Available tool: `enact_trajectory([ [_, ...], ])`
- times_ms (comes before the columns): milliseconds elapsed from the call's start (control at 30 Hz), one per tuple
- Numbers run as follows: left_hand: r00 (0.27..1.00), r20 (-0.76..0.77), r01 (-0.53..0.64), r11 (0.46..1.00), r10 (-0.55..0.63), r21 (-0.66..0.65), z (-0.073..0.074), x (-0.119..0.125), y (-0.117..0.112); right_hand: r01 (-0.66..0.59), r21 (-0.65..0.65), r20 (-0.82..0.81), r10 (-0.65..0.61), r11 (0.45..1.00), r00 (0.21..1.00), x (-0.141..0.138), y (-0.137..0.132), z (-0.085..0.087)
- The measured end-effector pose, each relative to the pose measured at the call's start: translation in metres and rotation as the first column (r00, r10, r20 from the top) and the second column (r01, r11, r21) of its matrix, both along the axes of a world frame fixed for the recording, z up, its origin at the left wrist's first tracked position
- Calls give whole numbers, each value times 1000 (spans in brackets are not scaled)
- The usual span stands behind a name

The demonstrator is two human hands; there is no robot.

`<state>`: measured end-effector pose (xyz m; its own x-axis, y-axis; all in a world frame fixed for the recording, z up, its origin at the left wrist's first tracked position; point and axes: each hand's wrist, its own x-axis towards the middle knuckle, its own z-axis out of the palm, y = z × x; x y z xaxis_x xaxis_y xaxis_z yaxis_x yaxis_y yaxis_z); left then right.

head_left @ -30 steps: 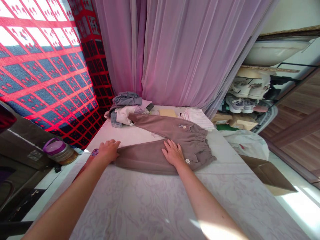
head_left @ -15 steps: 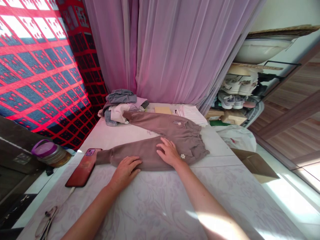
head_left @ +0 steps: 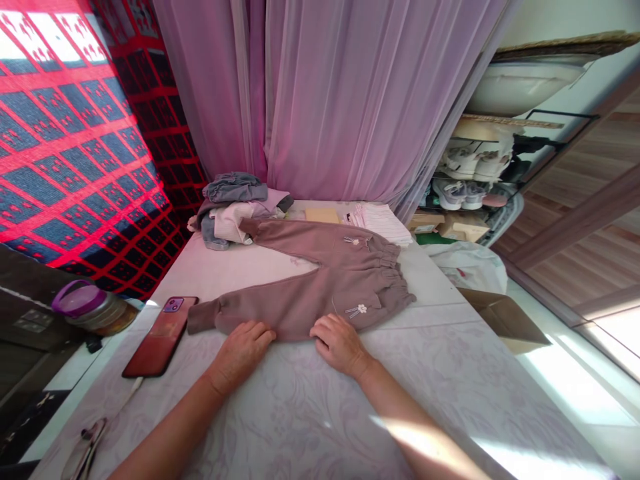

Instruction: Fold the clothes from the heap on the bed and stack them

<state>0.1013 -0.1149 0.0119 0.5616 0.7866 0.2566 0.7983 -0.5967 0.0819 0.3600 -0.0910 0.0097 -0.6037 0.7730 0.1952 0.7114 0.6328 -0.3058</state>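
The left hand point(head_left: 241, 353) and the right hand point(head_left: 340, 345) rest open, not clenched, their fingertips on the near edge of the brown fleece trousers point(head_left: 320, 280), which lie flat just ahead of them on a floral cover point(head_left: 310, 413). The long axis goes sideways: waistband past the right hand, cuffs past the left hand, near a red phone point(head_left: 160, 337).

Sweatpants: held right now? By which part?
Not held: the left hand and right hand rest flat at the near edge of the brown sweatpants.
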Motion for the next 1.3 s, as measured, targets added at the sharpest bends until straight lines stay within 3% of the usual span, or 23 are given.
enact_trajectory([
  [100,999,-25,-36,999,36,-23,1,0,-2,10,-22,-3,-10,1000,1000,3,-3,3],
  [233,999,1,-46,998,46,-31,-1,0,0,15,-76,14,-14,997,1000,0,12,21],
  [433,995,91,-55,998,50,43,-8,-2,-4,139,-50,37,-137,989,990,-44,88,53],
  [533,994,97,-62,994,53,90,-10,-1,-6,128,-129,157,-107,983,982,-76,124,58],
  [633,993,105,-68,993,58,99,-11,-1,-7,81,-206,225,-33,975,974,-101,143,59],
  [800,990,131,-59,990,42,127,-9,1,-7,42,-261,280,34,964,959,-114,152,57],
  [900,984,168,-80,990,59,120,-9,1,-7,86,-197,259,-33,977,965,-113,150,53],
  [1067,970,213,-120,993,118,-3,-10,2,-6,154,-173,260,-106,973,960,-117,142,45],
  [1300,962,231,-142,990,143,-22,-11,4,-8,8,-283,239,62,959,969,-153,150,52],
])
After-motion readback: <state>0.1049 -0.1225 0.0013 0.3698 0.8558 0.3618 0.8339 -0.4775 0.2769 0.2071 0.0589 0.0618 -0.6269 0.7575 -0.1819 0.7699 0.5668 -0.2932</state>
